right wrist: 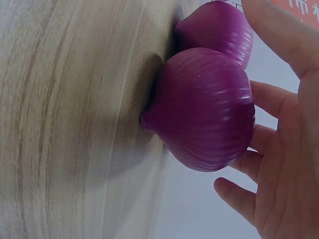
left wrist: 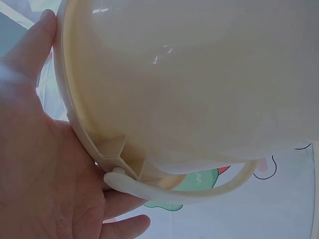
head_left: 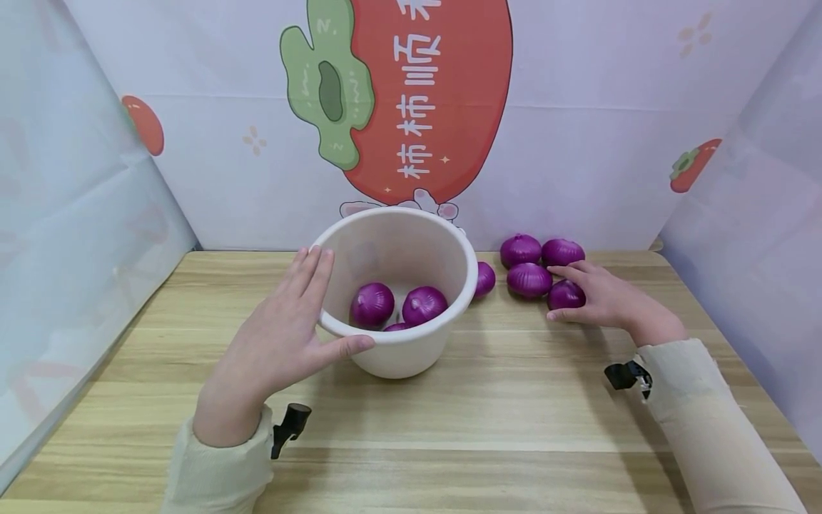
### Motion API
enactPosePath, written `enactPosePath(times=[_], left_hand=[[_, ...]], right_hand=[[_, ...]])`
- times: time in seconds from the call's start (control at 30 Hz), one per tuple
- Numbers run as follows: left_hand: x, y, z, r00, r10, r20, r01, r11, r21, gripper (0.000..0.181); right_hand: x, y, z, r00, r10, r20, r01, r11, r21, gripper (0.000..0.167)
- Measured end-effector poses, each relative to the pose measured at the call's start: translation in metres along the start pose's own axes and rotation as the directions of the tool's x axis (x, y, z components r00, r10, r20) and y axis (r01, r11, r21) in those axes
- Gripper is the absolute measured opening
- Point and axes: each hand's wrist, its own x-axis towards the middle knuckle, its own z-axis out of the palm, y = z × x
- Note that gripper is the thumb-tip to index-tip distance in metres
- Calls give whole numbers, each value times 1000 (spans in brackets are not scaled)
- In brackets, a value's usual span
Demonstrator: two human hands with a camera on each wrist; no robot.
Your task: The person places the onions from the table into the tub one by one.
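A white bucket (head_left: 398, 357) stands on the table with a few purple onions (head_left: 424, 305) inside. My left hand (head_left: 272, 335) rests against its left rim, fingers straight and thumb along the near edge. The left wrist view shows the bucket's outer wall (left wrist: 199, 89) and its handle (left wrist: 174, 195) beside the palm. At the right, my right hand (head_left: 600, 296) is spread around a purple onion (head_left: 566, 295), fingers on the far side and thumb on the near side. In the right wrist view that onion (right wrist: 204, 109) sits on the table, with the thumb apart from it.
Several more onions lie close together by the right hand, among them one in front (head_left: 529, 280) and one behind (head_left: 520, 250). Another onion (head_left: 484, 279) is partly hidden behind the bucket. Printed cloth (head_left: 578, 157) walls the back and sides of the wooden table (head_left: 501, 428).
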Motion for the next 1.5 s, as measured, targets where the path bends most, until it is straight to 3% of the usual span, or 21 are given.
enactPosePath(times=[0.23, 0.6, 1.5], left_hand=[[0, 0, -1, 1000, 2, -5, -2, 1000, -5, 119], [0, 3, 0, 1000, 11, 12, -11, 1000, -13, 118], [-1, 0, 1, 1000, 3, -13, -3, 1000, 10, 118]], right_hand=[[1, 4, 1, 1000, -29, -7, 29, 1000, -2, 92], [-2, 12, 7, 1000, -25, 3, 25, 1000, 5, 89], [5, 16, 11, 999, -33, 13, 33, 999, 41, 87]])
